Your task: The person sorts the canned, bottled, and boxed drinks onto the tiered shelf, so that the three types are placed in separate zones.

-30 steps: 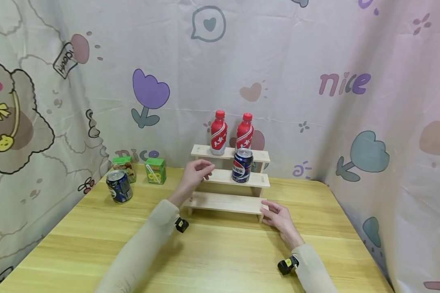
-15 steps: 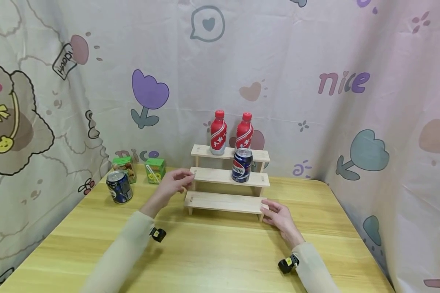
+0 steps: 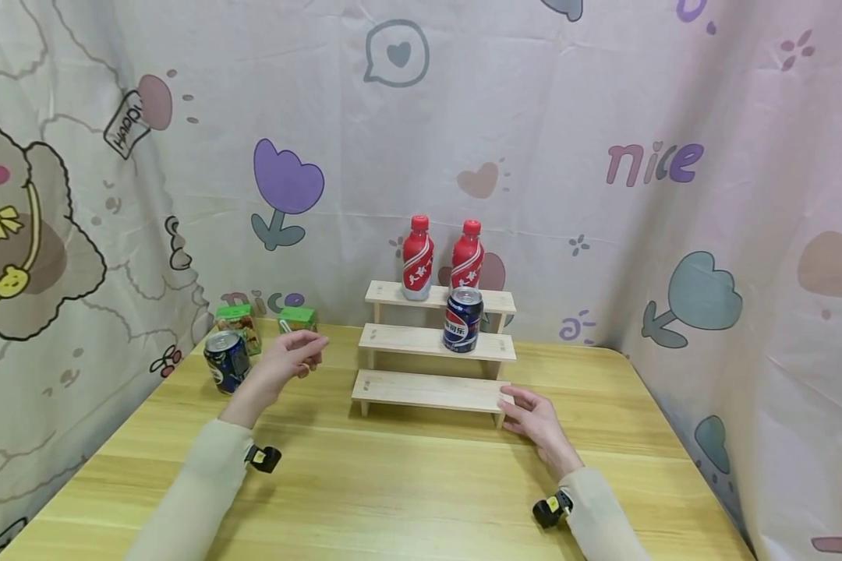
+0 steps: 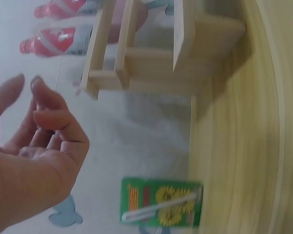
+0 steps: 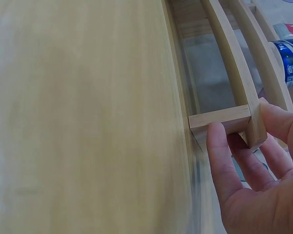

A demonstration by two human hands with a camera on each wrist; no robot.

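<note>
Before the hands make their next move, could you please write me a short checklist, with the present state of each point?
1. Left hand free: ok, it holds nothing.
2. Right hand on the wooden shelf: ok, it grips the lowest step's right end.
3. Blue can upright on the middle step: ok.
4. Left red bottle and right red bottle upright on the top step: ok.
5. Flowered green box fully visible from the head: not ok, the left hand covers part of it.
6. Blue can sealed: cannot tell, its top is too small.

The backdrop reads "nice", the shelved can "可乐".
</note>
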